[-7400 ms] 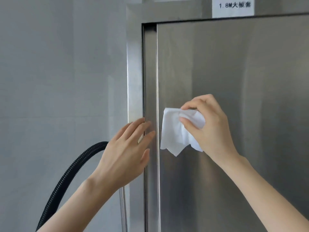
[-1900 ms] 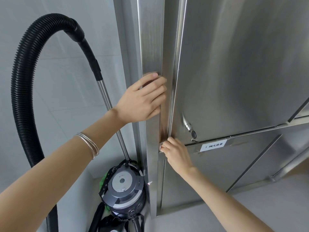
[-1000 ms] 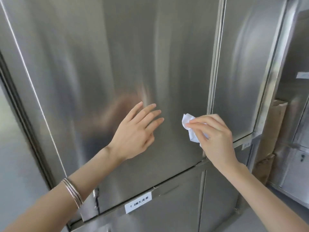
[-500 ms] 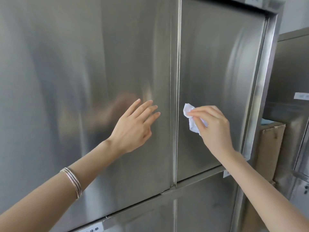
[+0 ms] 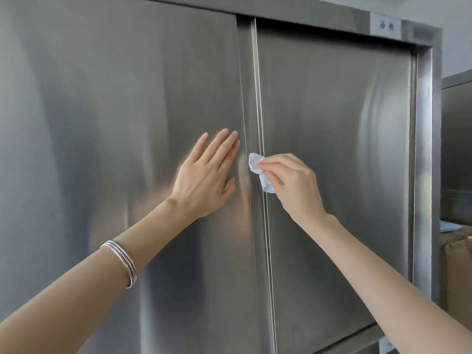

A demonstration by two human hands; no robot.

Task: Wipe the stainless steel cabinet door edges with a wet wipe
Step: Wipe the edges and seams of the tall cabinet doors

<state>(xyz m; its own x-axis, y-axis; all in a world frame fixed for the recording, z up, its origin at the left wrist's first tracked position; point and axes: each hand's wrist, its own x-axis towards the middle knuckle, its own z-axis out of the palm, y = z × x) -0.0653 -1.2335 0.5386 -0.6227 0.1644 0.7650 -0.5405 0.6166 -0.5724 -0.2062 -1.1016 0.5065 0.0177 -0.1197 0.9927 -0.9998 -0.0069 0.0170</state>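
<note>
The left hand (image 5: 207, 177) lies flat on the left door (image 5: 115, 123), fingers straight and close together, fingertips just short of the seam; it grips nothing. I judge it is there to steady the panel and the body while the other hand works, since a thin steel door would likely flex under pressure.

The right hand (image 5: 296, 187) has thumb and fingers curled round the wipe (image 5: 258, 167), which is bunched into a small wad rather than spread out; a wad gives a firm nub that can be pushed along a narrow line, which suits an edge better than a flat sheet would.

The wipe sits at the edge (image 5: 258, 98), the raised vertical strip where the right door (image 5: 332, 123) meets the left, about midway up the visible height; its white tip pokes out leftward past the fingers and across the strip. The two hands are near each other but apart, one on each side of the seam.

The step in hand looks like a stroke along this middle edge; whether the wipe presses hard or only touches cannot be told. The stretch of edge above, up to the top frame (image 5: 306, 14), and the stretch below lie along the same line; the far edge by the right post (image 5: 424, 149) has no hand near it.

Bangles (image 5: 122, 261) ride on the left forearm, clear of the steel; they should not scratch it unless the arm drops closer.
</note>
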